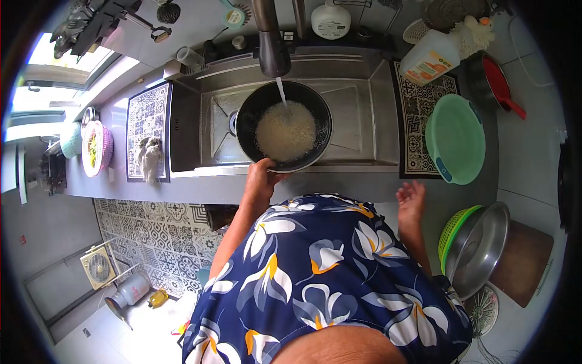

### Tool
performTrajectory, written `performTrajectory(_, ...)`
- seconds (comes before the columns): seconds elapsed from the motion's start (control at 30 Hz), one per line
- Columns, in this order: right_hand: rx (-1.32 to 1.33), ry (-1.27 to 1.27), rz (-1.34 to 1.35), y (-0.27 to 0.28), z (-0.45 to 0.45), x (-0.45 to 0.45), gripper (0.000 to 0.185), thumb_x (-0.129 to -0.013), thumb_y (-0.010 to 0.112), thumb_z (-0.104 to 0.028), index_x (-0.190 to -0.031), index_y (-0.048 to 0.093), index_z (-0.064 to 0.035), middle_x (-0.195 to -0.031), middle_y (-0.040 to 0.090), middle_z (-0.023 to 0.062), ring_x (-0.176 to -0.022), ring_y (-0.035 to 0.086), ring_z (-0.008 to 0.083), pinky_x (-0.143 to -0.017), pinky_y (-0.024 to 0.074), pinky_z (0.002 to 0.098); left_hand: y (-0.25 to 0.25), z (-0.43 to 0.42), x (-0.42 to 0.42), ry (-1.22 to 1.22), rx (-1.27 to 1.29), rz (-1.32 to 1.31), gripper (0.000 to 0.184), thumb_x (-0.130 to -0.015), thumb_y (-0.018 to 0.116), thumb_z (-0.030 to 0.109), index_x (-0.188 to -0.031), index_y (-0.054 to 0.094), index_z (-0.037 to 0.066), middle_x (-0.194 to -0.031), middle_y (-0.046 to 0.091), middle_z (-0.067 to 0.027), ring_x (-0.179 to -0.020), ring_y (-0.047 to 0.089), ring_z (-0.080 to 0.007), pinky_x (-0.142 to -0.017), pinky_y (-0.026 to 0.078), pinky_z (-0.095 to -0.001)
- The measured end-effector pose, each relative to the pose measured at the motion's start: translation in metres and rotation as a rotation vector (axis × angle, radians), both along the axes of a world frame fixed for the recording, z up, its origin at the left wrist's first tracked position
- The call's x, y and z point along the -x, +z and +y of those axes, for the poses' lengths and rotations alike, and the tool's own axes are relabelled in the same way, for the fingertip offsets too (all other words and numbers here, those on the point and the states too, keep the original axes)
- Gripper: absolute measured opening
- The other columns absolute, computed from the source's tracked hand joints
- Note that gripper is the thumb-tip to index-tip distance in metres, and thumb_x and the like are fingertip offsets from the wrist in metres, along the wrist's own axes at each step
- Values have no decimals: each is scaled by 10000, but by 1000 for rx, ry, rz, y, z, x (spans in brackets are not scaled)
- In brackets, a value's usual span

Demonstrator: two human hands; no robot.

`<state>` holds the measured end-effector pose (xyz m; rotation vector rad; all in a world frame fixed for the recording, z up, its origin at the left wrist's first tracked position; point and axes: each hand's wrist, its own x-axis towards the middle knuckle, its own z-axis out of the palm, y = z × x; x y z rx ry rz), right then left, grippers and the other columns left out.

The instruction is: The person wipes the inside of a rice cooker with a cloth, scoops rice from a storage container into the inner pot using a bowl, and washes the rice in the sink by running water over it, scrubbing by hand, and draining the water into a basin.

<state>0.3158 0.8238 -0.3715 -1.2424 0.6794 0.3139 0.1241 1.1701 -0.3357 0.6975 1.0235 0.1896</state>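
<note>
A dark round pot (pixel 245 124) sits over the steel sink (pixel 357 121), with pale rice (pixel 285 133) and cloudy water inside. Water runs into it from the faucet (pixel 274 54). My left hand (pixel 264 178) grips the near rim of the pot. Near the counter's front edge, to the right of the sink, my right hand (pixel 411 198) is held with its fingers apart and nothing in it.
A green basin (pixel 458 139) lies at the right, near a white jug (pixel 430 57) and a red-lined pan (pixel 494 82). Metal bowls (pixel 485 242) stand lower right. A pink basket (pixel 104 148) and a cloth (pixel 149 158) lie at the left.
</note>
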Motion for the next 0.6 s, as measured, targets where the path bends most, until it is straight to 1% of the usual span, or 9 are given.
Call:
performTrajectory(0.03,5,98,27,0,11,7,485,-861,538,-419,-1184,478,-61,-960,564,97,-735,582,197,-674,501,342,-11,2,6,3,0,-4,297,-792,364,-10,-1019,514,-129,-1005,600,-220,-901,617,-274,-779,525,-339)
performTrajectory(0.07,9,196,55,0,20,13,453,-864,541,-400,-1158,500,-57,-904,575,86,-696,581,186,-633,502,328,-31,5,18,-265,-384,7,292,-791,375,8,-1011,516,-124,-1006,599,-218,-907,615,-278,-779,525,-340)
performTrajectory(0.13,4,257,12,5,40,17,426,-868,543,-387,-1132,517,-54,-883,578,82,-671,578,172,-602,500,312,-26,3,20,-529,-770,18,289,-791,385,26,-1003,518,-119,-1007,597,-216,-912,614,-281,-779,524,-341)
performTrajectory(0.2,0,342,-61,12,58,14,380,-878,544,-365,-1093,547,-52,-837,584,66,-616,569,138,-535,492,266,-11,-3,16,-451,-839,70,215,-628,622,-174,-802,567,-59,-808,646,-174,-787,654,-250,-659,516,-318)
performTrajectory(0.33,71,442,-160,25,85,0,345,-888,537,-344,-1075,560,-54,-821,586,59,-611,567,128,-534,495,259,-53,5,24,-277,-647,-54,233,-619,618,-189,-802,567,-55,-808,647,-172,-768,656,-260,-653,514,-327)
performTrajectory(0.37,91,477,-199,30,94,-4,317,-892,537,-310,-1076,565,-53,-816,587,59,-616,569,123,-546,494,248,-53,5,26,-345,-687,-74,215,-687,520,-61,-899,546,-79,-885,622,-191,-778,630,-258,-689,514,-331)
performTrajectory(0.43,114,518,-237,43,114,-8,290,-896,537,-277,-1077,569,-53,-811,588,58,-622,572,118,-558,492,236,-31,2,19,-408,-723,-92,312,-755,423,66,-996,525,-104,-963,598,-209,-787,604,-256,-726,514,-334)
performTrajectory(0.5,218,744,-466,54,142,-6,267,-895,542,-217,-1092,567,-37,-823,593,60,-662,587,134,-598,497,243,8,-3,-1,5,-53,47,332,-741,435,74,-1010,527,-96,-927,605,-197,-781,600,-255,-708,509,-335)
performTrajectory(0.6,270,1181,-966,67,191,1,296,-855,574,-152,-1128,553,-38,-885,613,88,-729,602,202,-661,503,287,12,-2,-5,36,-28,42,342,-739,439,78,-1020,529,-94,-881,609,-185,-770,602,-265,-691,505,-329)
